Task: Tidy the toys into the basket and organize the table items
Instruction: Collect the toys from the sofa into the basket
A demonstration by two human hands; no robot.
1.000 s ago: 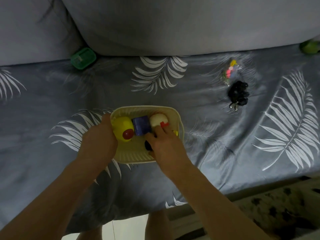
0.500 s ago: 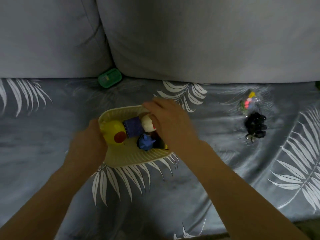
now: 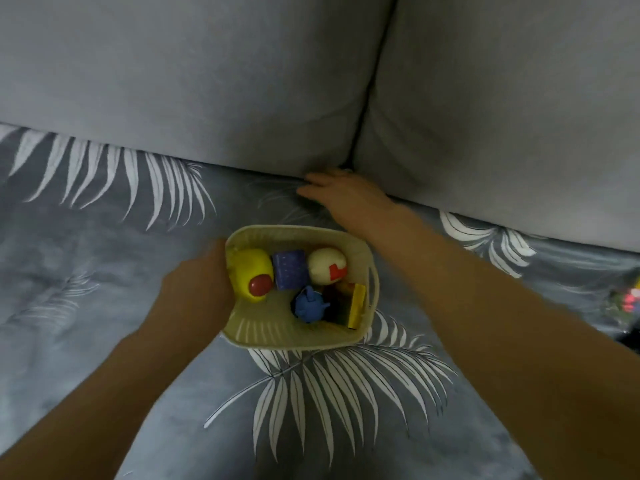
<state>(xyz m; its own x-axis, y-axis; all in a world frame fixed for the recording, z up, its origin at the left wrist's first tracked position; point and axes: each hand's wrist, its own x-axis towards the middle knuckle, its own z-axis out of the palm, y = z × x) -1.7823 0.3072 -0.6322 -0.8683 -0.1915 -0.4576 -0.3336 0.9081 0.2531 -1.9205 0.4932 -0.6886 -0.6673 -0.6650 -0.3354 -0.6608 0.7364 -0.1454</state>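
A cream basket (image 3: pixel 294 341) sits on the grey leaf-print sofa seat (image 3: pixel 104 289). Inside lie a yellow toy with a red button (image 3: pixel 251 271), a blue cube (image 3: pixel 290 270), a white ball with a red mark (image 3: pixel 327 266), a small blue figure (image 3: pixel 309 306) and a yellow block (image 3: pixel 356 306). My left hand (image 3: pixel 197 292) grips the basket's left wall. My right hand (image 3: pixel 346 199) lies palm down beyond the basket, at the seam where the two back cushions meet the seat. What is under it is hidden.
Two grey back cushions (image 3: pixel 207 81) close off the far side. A cluster of small colourful items (image 3: pixel 628 299) shows at the right edge of the seat. Bare seat cover stretches to the left and in front of the basket.
My right hand left the basket and reached back to the cushion seam where the green toy lay; that toy is no longer visible. The view shifted left, and my left hand kept hold of the basket.
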